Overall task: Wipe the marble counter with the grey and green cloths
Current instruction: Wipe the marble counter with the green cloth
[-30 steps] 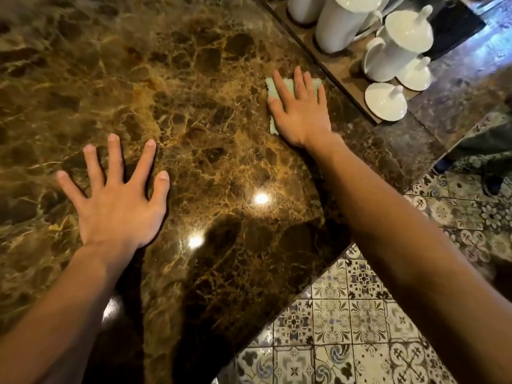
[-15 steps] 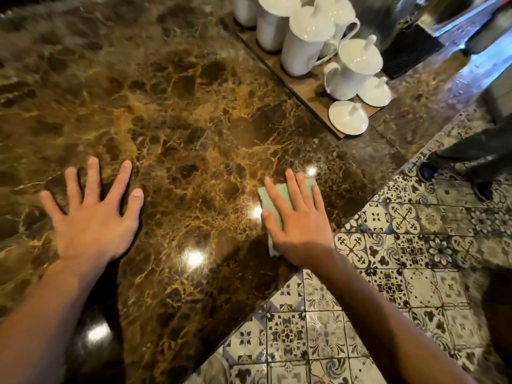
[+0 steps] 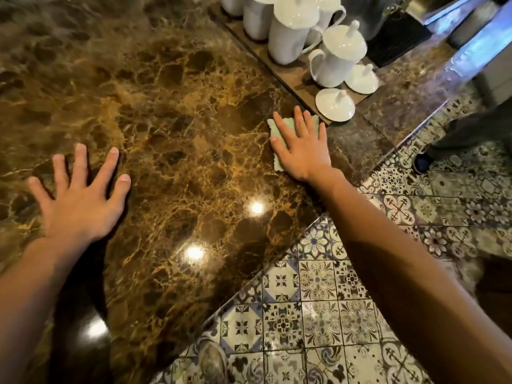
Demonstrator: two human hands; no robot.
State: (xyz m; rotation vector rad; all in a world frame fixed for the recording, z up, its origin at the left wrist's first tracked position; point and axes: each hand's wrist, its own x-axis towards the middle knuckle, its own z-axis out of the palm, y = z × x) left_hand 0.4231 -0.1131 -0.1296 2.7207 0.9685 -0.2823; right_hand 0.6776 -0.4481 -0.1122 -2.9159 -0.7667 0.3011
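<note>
The brown marble counter point(image 3: 180, 120) fills the left and middle of the view. My right hand point(image 3: 300, 146) lies flat with fingers spread on the green cloth point(image 3: 290, 123), pressing it to the counter beside the corner of the wooden tray. Only the cloth's edges show around the fingers and palm. My left hand point(image 3: 79, 200) rests flat on the bare marble at the left, fingers apart, with nothing under it. No grey cloth is in view.
A wooden tray point(image 3: 293, 76) with white lidded pots point(image 3: 340, 56) and loose lids point(image 3: 334, 104) stands at the back right. The counter's edge runs diagonally past patterned floor tiles point(image 3: 318, 286). Another person's shoe point(image 3: 421, 162) stands on the floor at right.
My right hand slid the green cloth back toward the counter's near edge, then pushed it forward again to the tray's corner. My left hand stayed flat on the marble.
</note>
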